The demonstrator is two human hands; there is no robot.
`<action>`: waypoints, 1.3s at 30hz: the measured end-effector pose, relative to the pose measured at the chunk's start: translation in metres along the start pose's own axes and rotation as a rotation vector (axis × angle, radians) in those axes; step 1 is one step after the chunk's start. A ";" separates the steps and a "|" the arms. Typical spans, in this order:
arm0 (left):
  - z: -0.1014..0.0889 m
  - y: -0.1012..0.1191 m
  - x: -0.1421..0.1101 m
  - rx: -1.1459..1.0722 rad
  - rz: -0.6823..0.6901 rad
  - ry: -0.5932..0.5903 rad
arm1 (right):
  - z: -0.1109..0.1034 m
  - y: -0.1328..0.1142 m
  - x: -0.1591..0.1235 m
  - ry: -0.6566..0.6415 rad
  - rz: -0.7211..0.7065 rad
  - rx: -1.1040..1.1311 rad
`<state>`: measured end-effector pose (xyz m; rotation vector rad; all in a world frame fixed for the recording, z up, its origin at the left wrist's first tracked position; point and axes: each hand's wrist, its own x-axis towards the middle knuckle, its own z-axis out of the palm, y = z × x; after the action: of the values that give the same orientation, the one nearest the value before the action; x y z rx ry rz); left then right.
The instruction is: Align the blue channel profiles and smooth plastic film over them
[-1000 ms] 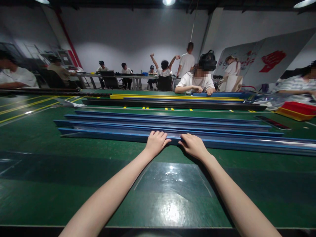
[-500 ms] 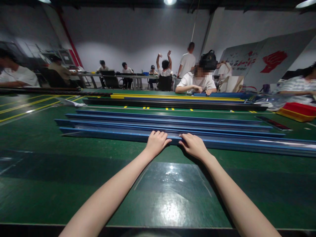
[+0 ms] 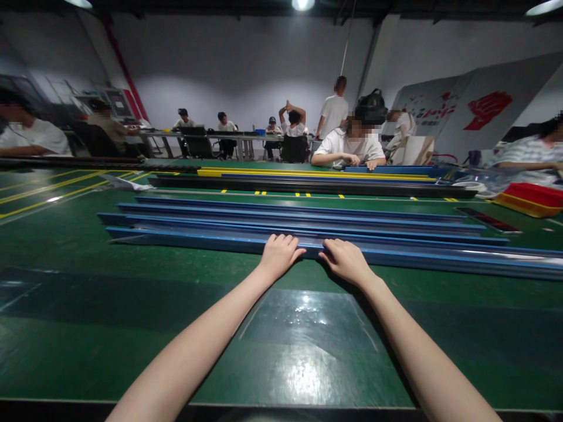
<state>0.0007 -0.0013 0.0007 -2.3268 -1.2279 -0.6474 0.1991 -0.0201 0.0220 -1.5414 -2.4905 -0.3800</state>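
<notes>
A long blue channel strip (image 3: 197,241) lies crosswise on the green table (image 3: 109,351), the nearest of several alike. My left hand (image 3: 278,258) grips its near wall, fingers over the top edge and thumb in front. A short way to the right, my right hand (image 3: 345,259) is closed on the same wall in the same manner. Between the two thumbs a short stretch of blue wall shows. Glossy clear film seems to lie in the strip's right part. Behind it rest the other blue strips (image 3: 373,221), parallel and close together.
Clear plastic sheeting (image 3: 303,316) lies flat between my forearms. Further back are yellow strips (image 3: 308,172), a black strip (image 3: 308,186), a dark flat device (image 3: 488,219) and a red and yellow bin (image 3: 532,198). A co-worker (image 3: 352,143) sits across the table.
My hands keep their hold, and the right fingers have shifted very slightly. In the background, a person's raised arms have come together above the head.
</notes>
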 end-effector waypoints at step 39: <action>0.001 -0.001 0.000 -0.001 0.001 0.003 | -0.002 -0.011 0.010 0.116 -0.058 -0.077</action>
<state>0.0002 -0.0004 0.0004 -2.3262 -1.2257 -0.6507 0.1844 -0.0170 0.0256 -1.4329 -2.4613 -0.5638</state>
